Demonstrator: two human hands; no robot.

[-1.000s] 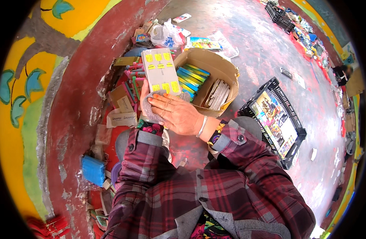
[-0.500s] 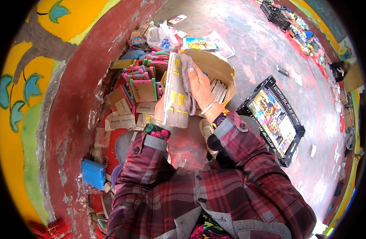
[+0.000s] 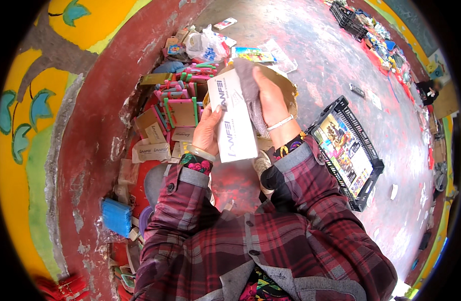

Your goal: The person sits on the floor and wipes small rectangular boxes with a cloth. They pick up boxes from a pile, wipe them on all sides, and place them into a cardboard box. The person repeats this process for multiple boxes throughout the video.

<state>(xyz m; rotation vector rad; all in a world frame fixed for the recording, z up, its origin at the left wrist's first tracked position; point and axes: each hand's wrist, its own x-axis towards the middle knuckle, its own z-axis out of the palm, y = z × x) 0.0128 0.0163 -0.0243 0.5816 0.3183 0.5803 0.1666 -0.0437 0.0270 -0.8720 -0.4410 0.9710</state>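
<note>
A long white cardboard box (image 3: 235, 128) with dark print on its face is held up in front of me. My left hand (image 3: 207, 130) grips its left edge, thumb on the printed face, the other fingers hidden behind. In my right hand (image 3: 274, 100) is a grey-purple cloth (image 3: 248, 83), bunched against the box's upper right edge. Behind the box stands an open brown carton (image 3: 289, 90), its inside now mostly covered by the box and my hand.
Pink and green framed boards (image 3: 182, 111) and small cartons (image 3: 152, 152) crowd the left along the red wall. Beyond lie a white plastic bag (image 3: 206, 45) and a yellow-blue packet (image 3: 254, 54). At right sits a black crate (image 3: 358, 160) with a printed sheet; a blue packet (image 3: 116, 216) lies lower left.
The white box has turned, so its broad printed face now shows instead of a side with yellow labels. My left hand came into fuller view; my right hand and cloth shifted slightly right.
</note>
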